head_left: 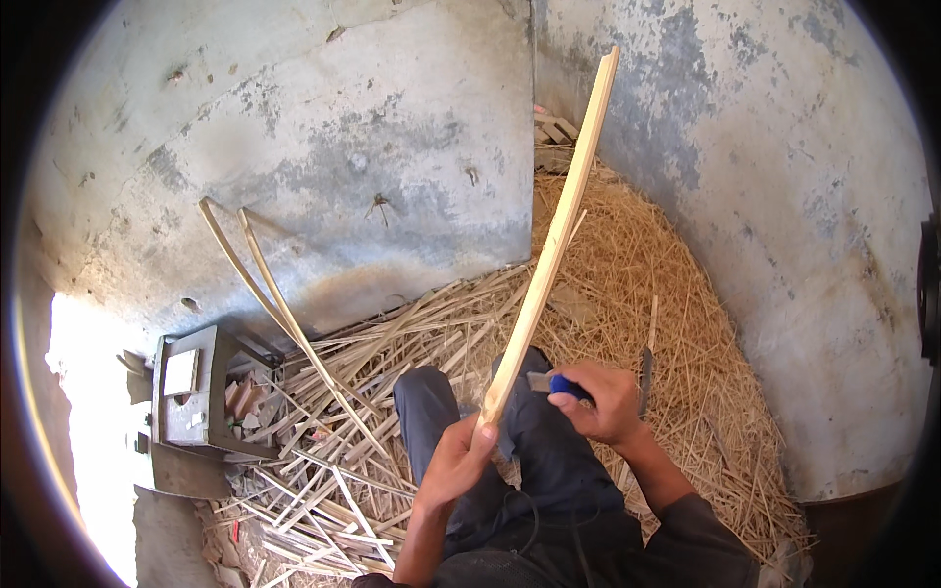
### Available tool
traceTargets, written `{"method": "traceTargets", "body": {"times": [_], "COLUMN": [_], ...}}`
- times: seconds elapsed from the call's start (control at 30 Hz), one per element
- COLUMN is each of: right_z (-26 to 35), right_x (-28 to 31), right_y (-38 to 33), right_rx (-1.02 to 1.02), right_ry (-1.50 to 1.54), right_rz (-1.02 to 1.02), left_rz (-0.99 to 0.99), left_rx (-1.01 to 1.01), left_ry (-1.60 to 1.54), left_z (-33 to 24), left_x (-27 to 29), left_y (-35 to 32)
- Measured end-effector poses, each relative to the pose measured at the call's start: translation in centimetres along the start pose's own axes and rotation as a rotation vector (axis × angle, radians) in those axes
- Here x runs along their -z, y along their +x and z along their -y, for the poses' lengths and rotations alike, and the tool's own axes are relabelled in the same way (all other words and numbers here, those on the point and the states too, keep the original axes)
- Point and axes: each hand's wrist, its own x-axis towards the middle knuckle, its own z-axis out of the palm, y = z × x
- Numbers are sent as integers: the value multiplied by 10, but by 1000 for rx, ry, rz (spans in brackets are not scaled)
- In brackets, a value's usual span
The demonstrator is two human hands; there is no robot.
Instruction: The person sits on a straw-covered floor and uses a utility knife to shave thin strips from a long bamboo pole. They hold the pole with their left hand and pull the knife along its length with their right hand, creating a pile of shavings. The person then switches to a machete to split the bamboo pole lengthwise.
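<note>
My left hand is closed round the lower end of a long, pale wooden strip, which slants up and away to the right. Partway up, a thin sliver shows beside the strip's right edge; whether it is attached I cannot tell. My right hand grips a knife by its blue handle. Its short, flat grey blade points left toward the strip, over my right thigh. A small gap seems to lie between blade and strip.
Loose wooden strips cover the floor at the left, and straw-like shavings heap up at the right. Two long strips lean against the worn wall. A wooden box with scraps stands at the left, near a bright opening.
</note>
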Motion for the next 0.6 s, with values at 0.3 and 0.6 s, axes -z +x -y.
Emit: {"method": "traceTargets", "body": {"times": [0.3, 0.6], "right_z": [15, 19], "right_x": [-11, -14], "right_y": [1, 4], "right_rx": [111, 115], "right_ry": [-120, -170], "right_rz": [124, 103], "left_rz": [-217, -312], "left_rx": [-56, -71], "left_ry": [303, 475], "left_z": [-23, -44], "left_x": [-16, -23], "left_y": [0, -1]}}
